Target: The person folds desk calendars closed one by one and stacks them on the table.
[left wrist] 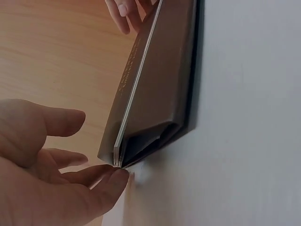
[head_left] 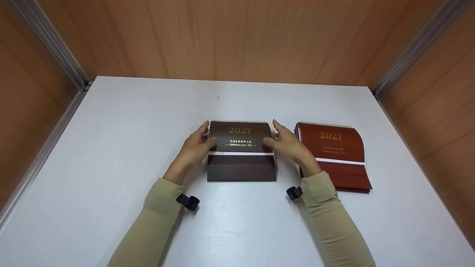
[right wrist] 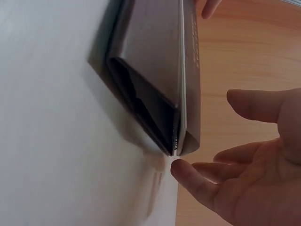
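Observation:
A dark brown 2027 desk calendar (head_left: 241,168) stands tilted on its folded base, its white spiral along the far edge. At its left side is my left hand (head_left: 195,146), thumb spread from the fingers. The left wrist view shows those fingertips (left wrist: 117,179) right at the calendar's lower corner, with the thumb apart from the cover. My right hand (head_left: 291,146) is at the opposite side, also with thumb and fingers spread. In the right wrist view a small gap shows between its fingertips (right wrist: 181,169) and the calendar's corner.
A red-brown 2027 calendar (head_left: 332,144) stands to the right, partly behind my right wrist. Both lie on a white table (head_left: 111,148). Wood-grain panels (head_left: 237,40) with metal corner rails (head_left: 415,44) enclose the table at the back and sides.

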A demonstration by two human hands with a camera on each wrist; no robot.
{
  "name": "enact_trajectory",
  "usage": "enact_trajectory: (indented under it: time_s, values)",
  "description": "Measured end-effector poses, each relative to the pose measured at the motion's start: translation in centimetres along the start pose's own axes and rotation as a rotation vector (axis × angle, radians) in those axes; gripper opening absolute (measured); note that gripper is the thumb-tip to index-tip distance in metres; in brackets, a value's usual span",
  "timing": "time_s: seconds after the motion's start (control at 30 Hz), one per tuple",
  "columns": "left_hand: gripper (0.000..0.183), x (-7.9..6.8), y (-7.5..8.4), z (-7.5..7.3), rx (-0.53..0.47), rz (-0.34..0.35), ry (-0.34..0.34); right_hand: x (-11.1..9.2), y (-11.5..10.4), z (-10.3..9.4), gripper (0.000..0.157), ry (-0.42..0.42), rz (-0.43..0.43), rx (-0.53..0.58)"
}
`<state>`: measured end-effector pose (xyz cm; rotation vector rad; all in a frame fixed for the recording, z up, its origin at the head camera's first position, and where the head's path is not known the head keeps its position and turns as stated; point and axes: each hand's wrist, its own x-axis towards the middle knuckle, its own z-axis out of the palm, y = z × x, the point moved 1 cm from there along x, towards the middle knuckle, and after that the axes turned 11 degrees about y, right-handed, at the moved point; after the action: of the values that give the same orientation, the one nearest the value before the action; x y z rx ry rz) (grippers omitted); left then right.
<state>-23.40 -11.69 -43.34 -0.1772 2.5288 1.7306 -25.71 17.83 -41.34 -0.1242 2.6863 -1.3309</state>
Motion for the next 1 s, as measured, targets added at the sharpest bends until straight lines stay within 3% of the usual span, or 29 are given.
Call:
enact_trajectory:
  time_s: [0.13, 0.37, 0.53, 0.8, 1.0]
  values:
    - [0.071, 0.2, 0.5, -0.5, 0.055, 0.063, 0.041, 0.1, -0.5, -0.8, 0.082, 0.030, -0.056, -0.071]
    - [0.068, 1.0, 2.1, -1.3, 0.272, 0.232, 0.105, 0.7, -1.7, -1.5, 0.079, 0.088, -0.161, -0.262]
    - [0.070, 1.5, 3.1, -1.6, 0.417, 0.316, 0.147, 1.3, -2.7, -1.1, 0.079, 0.118, -0.225, -0.404]
    - [0.074, 1.9, 3.2, -0.6, 0.612, 0.401, 0.144, 1.7, -3.5, 0.8, 0.080, 0.083, -0.271, -0.533]
    - [0.075, 1.7, 2.6, 1.1, 0.712, 0.373, 0.100, 1.9, -3.0, 2.3, 0.078, 0.066, -0.276, -0.546]
